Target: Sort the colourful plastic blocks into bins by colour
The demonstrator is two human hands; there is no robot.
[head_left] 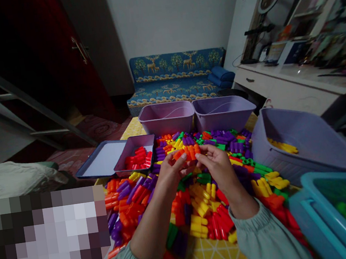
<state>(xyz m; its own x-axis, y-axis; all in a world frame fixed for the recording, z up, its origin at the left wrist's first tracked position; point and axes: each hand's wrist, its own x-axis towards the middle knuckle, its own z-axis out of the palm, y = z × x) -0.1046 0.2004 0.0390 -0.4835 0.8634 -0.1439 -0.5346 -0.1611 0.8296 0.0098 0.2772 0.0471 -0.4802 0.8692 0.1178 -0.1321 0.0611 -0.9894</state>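
Observation:
Close above the heap, a short row of orange plastic tube-shaped pieces [191, 151] is pinched between my two hands. My left hand [172, 167] grips its left end, thumb in front and fingers behind. On the right end, the thumb and fingers of my right hand [215, 160] are closed. Around and below both hands spreads a heap of similar pieces in red, yellow, green, purple and orange, many lying side by side in rows. Yellow pieces [199, 205] lie just under my hands, with red pieces [218, 222] nearer to me.
Two purple bins [168, 123] [224, 113] stand behind the heap. At right are a larger purple bin [281, 165] with yellow pieces and a turquoise bin [317, 220] with green ones. An open box [133, 147] holding red pieces is at left. Yellow patterned cloth [216, 257] covers the table.

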